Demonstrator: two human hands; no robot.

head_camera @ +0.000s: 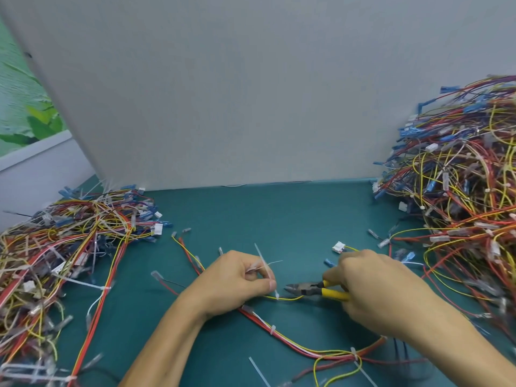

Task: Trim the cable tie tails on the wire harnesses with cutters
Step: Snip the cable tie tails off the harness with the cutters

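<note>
I'm pinching the cable tie tail (265,268) in my left hand (237,277), its length running up and away from the bench (279,213). My right hand (374,286), gripping the cutters (314,291), is pointing their nose leftward, just beside the tail's base.

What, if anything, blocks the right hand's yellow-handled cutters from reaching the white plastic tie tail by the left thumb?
Likely nothing, so yes: the yellow-handled cutters in the right hand point at the white plastic tie tail held up by the left hand.
</note>
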